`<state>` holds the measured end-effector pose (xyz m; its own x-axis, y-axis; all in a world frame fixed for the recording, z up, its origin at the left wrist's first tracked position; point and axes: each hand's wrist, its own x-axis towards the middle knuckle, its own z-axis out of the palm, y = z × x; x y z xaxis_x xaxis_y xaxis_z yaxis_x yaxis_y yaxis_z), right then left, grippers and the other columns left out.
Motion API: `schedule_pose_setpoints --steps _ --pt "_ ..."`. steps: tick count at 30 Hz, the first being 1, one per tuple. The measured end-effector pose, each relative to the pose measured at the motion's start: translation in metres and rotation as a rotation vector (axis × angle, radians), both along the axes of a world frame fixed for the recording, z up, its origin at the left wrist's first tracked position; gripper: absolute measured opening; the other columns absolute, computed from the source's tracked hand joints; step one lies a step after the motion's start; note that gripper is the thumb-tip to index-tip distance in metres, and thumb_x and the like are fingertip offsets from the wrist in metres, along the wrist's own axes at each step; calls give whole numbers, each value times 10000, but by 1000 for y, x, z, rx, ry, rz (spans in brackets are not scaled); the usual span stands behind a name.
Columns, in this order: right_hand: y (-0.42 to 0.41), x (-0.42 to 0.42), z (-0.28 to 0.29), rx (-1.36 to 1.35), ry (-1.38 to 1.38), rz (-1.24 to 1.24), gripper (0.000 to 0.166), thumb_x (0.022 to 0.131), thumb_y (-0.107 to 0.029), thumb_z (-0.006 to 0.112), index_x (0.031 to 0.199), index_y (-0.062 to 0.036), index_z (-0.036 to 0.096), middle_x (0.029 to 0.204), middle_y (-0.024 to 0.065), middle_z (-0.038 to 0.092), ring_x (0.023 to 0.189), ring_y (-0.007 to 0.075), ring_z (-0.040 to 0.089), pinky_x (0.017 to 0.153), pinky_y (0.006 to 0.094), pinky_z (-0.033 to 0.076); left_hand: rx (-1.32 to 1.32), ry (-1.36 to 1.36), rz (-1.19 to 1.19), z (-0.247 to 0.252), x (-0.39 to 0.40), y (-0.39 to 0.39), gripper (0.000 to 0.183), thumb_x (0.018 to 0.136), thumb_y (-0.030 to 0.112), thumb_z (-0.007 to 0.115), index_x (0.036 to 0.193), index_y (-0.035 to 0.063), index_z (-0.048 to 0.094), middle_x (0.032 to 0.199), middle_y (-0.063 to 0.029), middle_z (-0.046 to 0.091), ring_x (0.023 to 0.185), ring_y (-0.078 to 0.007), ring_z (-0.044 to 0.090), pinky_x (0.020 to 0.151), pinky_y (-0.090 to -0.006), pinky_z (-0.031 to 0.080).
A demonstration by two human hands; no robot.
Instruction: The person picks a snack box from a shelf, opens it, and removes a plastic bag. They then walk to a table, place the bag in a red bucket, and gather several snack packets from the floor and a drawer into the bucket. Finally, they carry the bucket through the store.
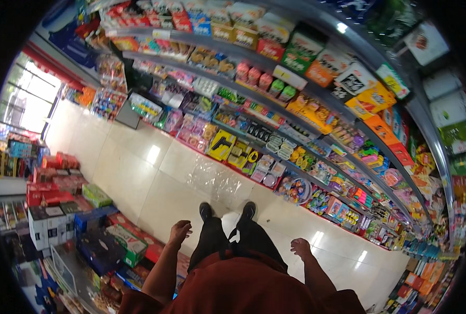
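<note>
My left hand (180,232) hangs beside my left leg with loosely bent fingers and holds nothing. Boxed goods stacked on the left are nearest to it, among them a green and white carton (129,245). On the other side, my right hand (300,248) hangs over the tiled floor (131,165), its fingers also loosely curled around nothing visible. Ahead of my black shoes (205,212), a crumpled transparent plastic sheet (213,178) lies on the tiles. Neither hand touches any goods.
Long shop shelves (225,82) with packaged snacks and toys curve along the front and right. A toy pistol in yellow packaging (221,144) sits on the bottom shelf. Red boxes (56,184) are piled at left, near a bright glazed doorway (30,98).
</note>
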<state>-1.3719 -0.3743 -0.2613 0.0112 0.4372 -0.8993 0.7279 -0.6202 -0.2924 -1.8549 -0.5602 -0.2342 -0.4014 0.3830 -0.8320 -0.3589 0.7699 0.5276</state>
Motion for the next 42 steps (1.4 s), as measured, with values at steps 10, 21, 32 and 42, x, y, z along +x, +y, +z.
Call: schedule_pose_setpoints --steps 10,21,32,42 --pt "63 -75 -106 104 15 292 181 774 -179 585 884 -38 615 734 50 618 619 143 630 492 255 472 33 -291 193 -85 35 -2 325 866 208 576 1125 16 539 922 -49 608 741 -129 586 646 -254 470" --pt "75 -275 -411 164 227 242 265 763 -217 639 955 -36 620 771 55 623 713 152 600 641 272 465 67 -498 268 -294 59 38 294 888 173 545 1150 41 541 1006 -65 617 856 -146 604 745 -269 458" --pt "48 -405 -598 -275 216 -402 385 797 -286 641 1121 -114 524 1100 57 560 1111 193 486 920 464 351 151 -547 650 -345 12 68 257 916 164 508 1123 15 538 1019 -90 606 891 -165 591 817 -294 457" --pt "21 -409 -426 -146 570 -334 186 865 -180 577 971 -27 584 782 23 569 716 124 570 662 267 469 74 -326 789 -358 29 15 269 900 210 515 1115 49 536 973 -62 608 825 -155 600 730 -280 481"
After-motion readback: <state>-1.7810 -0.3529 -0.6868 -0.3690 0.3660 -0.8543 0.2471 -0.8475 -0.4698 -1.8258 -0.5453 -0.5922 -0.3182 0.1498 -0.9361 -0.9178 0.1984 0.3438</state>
